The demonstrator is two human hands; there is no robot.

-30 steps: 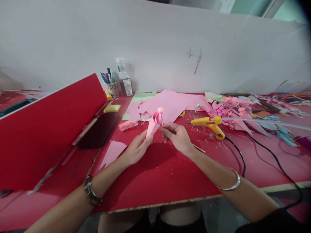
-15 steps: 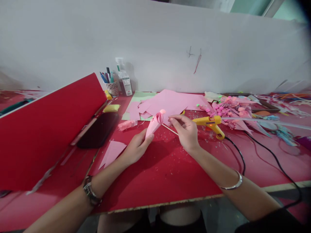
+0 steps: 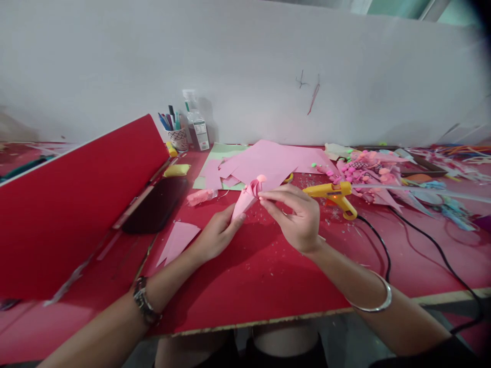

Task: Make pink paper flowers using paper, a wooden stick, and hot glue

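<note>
A rolled pink paper cone [image 3: 247,195] with curled petals at its top is held over the red table [image 3: 249,286]. My left hand [image 3: 217,235] grips the cone's lower end, fingers closed round it. My right hand [image 3: 297,212] is closed in a pinch at the cone's curled top, and a thin wooden stick shows just behind its wrist. A yellow hot glue gun [image 3: 333,194] lies just right of my right hand, its cable [image 3: 378,240] trailing toward the front edge.
Loose pink paper sheets [image 3: 268,161] lie behind the cone, a pink triangle [image 3: 178,240] beside my left wrist. A red board [image 3: 72,204] leans at the left over a dark case [image 3: 155,204]. A pen cup [image 3: 177,135] and a bottle [image 3: 197,128] stand by the wall. Pink craft clutter [image 3: 364,171] fills the right.
My right hand swung out to the right near the glue gun with the thin stick, then came back to the cone's top. The left hand kept hold of the cone.
</note>
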